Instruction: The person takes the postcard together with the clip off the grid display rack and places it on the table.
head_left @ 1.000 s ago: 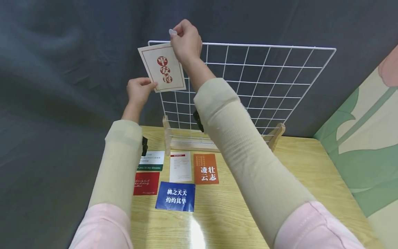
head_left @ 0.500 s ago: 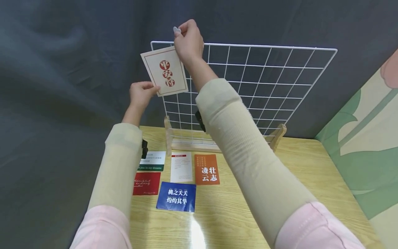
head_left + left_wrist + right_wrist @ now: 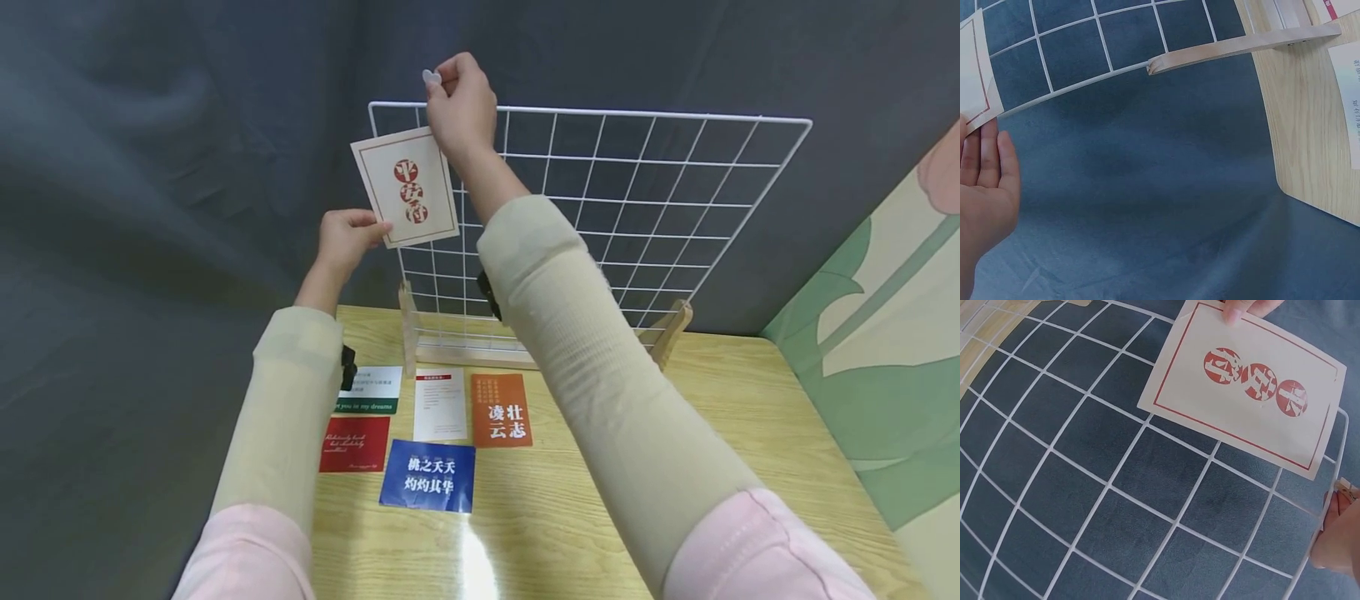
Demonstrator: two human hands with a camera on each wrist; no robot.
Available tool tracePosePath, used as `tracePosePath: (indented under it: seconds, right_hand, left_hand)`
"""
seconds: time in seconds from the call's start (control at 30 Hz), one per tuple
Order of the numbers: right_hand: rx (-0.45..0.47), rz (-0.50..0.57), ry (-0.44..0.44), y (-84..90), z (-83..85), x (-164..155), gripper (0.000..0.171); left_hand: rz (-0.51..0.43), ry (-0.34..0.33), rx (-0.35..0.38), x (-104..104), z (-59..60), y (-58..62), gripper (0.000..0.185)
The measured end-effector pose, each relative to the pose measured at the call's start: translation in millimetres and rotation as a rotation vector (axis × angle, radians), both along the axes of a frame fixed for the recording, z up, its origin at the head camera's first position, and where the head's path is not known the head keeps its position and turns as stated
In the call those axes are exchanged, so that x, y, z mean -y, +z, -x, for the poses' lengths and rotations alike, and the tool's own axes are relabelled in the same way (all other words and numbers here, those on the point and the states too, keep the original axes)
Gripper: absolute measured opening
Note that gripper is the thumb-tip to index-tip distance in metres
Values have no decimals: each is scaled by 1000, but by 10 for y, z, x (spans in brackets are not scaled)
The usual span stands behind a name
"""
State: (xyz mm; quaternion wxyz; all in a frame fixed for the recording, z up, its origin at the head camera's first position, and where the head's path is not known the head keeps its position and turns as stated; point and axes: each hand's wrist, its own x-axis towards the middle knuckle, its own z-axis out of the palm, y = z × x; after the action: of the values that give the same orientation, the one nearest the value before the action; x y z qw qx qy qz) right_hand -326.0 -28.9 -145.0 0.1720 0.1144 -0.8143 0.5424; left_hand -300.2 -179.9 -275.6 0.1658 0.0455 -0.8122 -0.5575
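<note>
A cream card (image 3: 382,187) with a red border and red round characters is held tilted in front of the upper left corner of the white wire grid (image 3: 600,156). My left hand (image 3: 347,242) pinches its lower left corner between thumb and fingers. At the grid's top bar, my right hand (image 3: 465,108) pinches a small wooden clothespin (image 3: 1346,489), whose white heart (image 3: 431,77) sticks out past the fingertips. In the right wrist view, the card's upper edge lies a little below the top bar, apart from the clothespin.
Wooden feet (image 3: 667,333) hold the grid upright at the back of the table (image 3: 540,533). Before it lie a blue card (image 3: 427,496), a red card (image 3: 356,442), an orange card (image 3: 501,392), a white card (image 3: 440,417) and a green-and-white card (image 3: 378,383). Dark cloth (image 3: 150,333) hangs behind.
My left hand has moved the cream card down and slightly right, so it sits lower against the grid. My right hand, with the clothespin, has shifted slightly right.
</note>
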Motion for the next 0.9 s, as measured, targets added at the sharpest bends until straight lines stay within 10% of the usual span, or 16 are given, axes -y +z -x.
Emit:
tracePosePath:
  seconds: [0.9]
  right_hand:
    - [-133,44,24,-121,-27,-319,16]
  left_hand:
    - [-67,-116,32,-205,26,-253,21]
